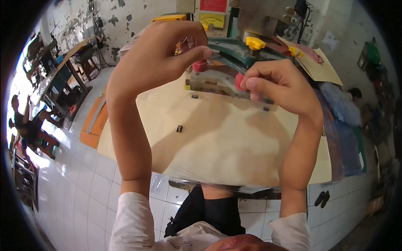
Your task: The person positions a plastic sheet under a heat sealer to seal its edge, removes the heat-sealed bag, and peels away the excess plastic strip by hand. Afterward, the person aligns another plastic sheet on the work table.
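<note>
A dark green machine frame (228, 47) with a yellow knob (255, 43) on top stands at the back of the table. My left hand (163, 56) is at its left side, fingers curled and thumb extended toward them; what they grip is hidden. Just below that thumb sits a red knob (199, 66). My right hand (284, 85) is closed, thumb and forefinger pinched at a second red knob (239, 81). Between and below the hands lies a clear plate (217, 83) with brownish blocks under it. Small dark pieces (179, 129) rest on the pale sheet (209, 142).
A yellow-faced meter (212, 21) stands behind the machine. Cream card (314, 62) and plastic sheets (341, 104) are at the right. An orange board (93, 121) lies left. Another person (29, 121) sits at the far left by a long bench (63, 62).
</note>
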A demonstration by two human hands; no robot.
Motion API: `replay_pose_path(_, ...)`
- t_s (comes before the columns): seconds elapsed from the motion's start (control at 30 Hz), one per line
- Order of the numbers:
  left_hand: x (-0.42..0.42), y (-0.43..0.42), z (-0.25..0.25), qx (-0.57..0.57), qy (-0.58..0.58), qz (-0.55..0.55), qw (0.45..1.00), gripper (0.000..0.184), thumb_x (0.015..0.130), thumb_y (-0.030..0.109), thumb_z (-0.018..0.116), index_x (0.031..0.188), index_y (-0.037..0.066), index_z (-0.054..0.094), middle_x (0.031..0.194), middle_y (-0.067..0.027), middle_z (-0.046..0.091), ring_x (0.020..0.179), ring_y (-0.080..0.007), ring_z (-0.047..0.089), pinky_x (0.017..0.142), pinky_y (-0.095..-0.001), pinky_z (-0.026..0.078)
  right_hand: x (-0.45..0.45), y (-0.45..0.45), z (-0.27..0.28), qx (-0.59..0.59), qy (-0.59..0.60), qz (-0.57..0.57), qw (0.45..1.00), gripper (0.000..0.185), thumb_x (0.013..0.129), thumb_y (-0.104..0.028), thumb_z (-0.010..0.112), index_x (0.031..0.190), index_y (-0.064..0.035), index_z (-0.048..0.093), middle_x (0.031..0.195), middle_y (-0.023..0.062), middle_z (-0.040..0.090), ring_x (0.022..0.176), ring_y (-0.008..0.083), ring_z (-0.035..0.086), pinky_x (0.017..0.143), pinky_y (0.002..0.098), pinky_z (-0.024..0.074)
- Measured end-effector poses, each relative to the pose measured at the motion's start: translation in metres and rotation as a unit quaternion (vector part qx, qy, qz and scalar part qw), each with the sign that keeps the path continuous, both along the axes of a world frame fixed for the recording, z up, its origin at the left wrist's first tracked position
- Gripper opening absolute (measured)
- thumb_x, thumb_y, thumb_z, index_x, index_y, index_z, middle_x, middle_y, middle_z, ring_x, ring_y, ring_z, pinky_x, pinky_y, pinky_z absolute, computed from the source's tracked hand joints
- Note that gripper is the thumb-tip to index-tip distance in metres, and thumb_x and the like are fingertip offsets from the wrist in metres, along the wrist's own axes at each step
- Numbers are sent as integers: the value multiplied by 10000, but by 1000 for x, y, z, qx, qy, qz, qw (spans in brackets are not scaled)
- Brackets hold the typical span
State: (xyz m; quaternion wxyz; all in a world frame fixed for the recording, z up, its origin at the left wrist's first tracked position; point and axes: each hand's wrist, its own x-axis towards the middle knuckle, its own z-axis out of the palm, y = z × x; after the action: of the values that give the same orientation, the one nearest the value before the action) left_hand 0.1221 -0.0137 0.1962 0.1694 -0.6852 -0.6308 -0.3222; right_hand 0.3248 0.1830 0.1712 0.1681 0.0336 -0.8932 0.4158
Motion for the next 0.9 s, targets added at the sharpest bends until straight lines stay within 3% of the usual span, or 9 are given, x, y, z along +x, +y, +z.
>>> replay_pose_path(0.1,-8,13,2,-38,1,-71,997,265,911,181,781,1032,-25,666,942,-87,698,852,-192,628,782,-337,514,16,-3,2,-26,-25,-5,999,159,966,-106,665,917,41,703,710,21,655,665,67,590,607,242,464)
replay_pose_path(0.27,-1,6,-3,-15,-30,-96,995,387,811,130,846,1130,-11,677,1058,-107,709,982,-219,663,925,-370,516,24,-9,13,47,-30,-30,998,144,969,-87,678,928,47,715,725,37,669,666,81,609,633,248,503)
replay_pose_path(0.4,4,-7,2,-31,60,-22,997,432,816,100,827,1204,-2,669,1194,-144,687,1105,-315,672,964,-392,510,20,-7,14,59,-25,-33,997,146,966,-89,684,927,48,714,724,38,670,662,79,608,625,244,500)
replay_pose_path(0.53,10,1,-4,6,75,-26,997,453,841,146,817,1239,-2,662,1252,-171,658,1129,-337,656,979,-414,502,15,-7,10,52,-14,-28,998,146,963,-88,689,914,46,716,724,40,675,661,75,608,622,237,499)
replay_pose_path(0.6,15,10,-8,4,88,-121,989,460,870,220,801,1251,1,663,1270,-190,644,1145,-360,644,1000,-438,484,13,-5,5,49,-13,-29,998,141,959,-83,689,913,46,721,718,42,678,656,73,607,618,237,499)
replay_pose_path(0.7,26,22,-14,-35,101,-142,984,469,883,270,793,1240,-5,662,1273,-203,638,1144,-373,638,1009,-445,472,11,-7,3,42,-2,-22,999,128,947,-67,690,911,47,733,711,49,688,650,72,609,616,238,501)
replay_pose_path(0.77,27,30,-16,-33,88,-163,982,392,883,261,793,1148,-5,681,1206,-182,663,1087,-354,646,970,-432,476,12,-8,3,39,8,-15,999,121,940,-57,690,909,48,740,711,54,694,650,73,613,618,239,503)
replay_pose_path(0.83,27,30,-11,-136,42,-156,977,315,870,232,810,1029,-9,684,1059,-146,693,974,-303,658,886,-398,490,14,-8,4,51,33,-1,998,130,942,-80,693,950,46,725,677,60,661,632,76,597,574,263,469)
replay_pose_path(0.9,24,31,-11,-129,8,-184,974,280,866,212,818,970,-9,682,967,-123,691,904,-270,657,840,-376,491,18,-7,6,58,35,2,998,127,942,-77,694,944,46,724,681,53,659,643,69,590,581,257,468)
